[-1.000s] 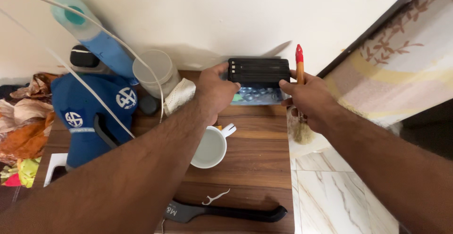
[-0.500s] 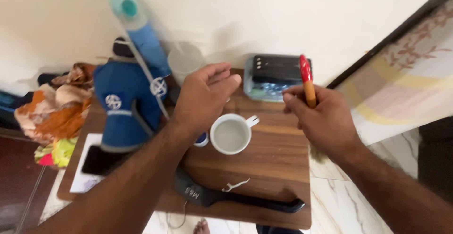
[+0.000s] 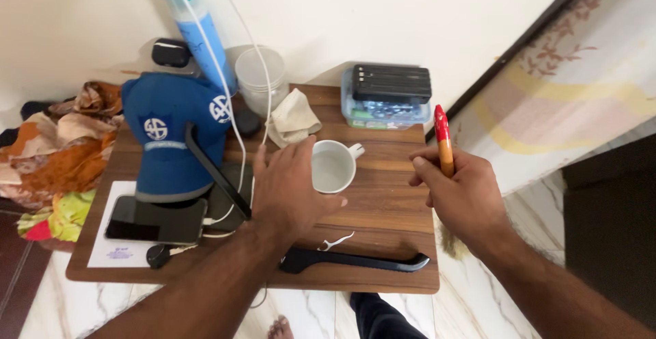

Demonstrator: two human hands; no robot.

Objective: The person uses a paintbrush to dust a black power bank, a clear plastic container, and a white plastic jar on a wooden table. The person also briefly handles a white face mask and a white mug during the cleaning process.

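Note:
My right hand (image 3: pixel 463 194) grips a paintbrush (image 3: pixel 443 141) with a wooden handle and red tip, bristles pointing down past the table's right edge. My left hand (image 3: pixel 287 185) hovers flat and empty, fingers spread, just left of a white mug (image 3: pixel 334 166) on the wooden table (image 3: pixel 389 202). At the table's far side a black flat device (image 3: pixel 391 83) lies on a clear plastic box (image 3: pixel 383 114), apart from both hands.
A blue cap (image 3: pixel 171 130), a black phone (image 3: pixel 156 220) on paper, a white cloth (image 3: pixel 292 121), a clear cup (image 3: pixel 260 76), a blue bottle (image 3: pixel 195 28) and a white cable crowd the left. A long black tool (image 3: pixel 355 261) and a white floss pick (image 3: pixel 338 241) lie near the front edge. Clothes (image 3: pixel 61 154) are piled left.
Both hands let go of the black device and box and drew back toward me. The left hand dropped beside the mug; the view pulled back from the table.

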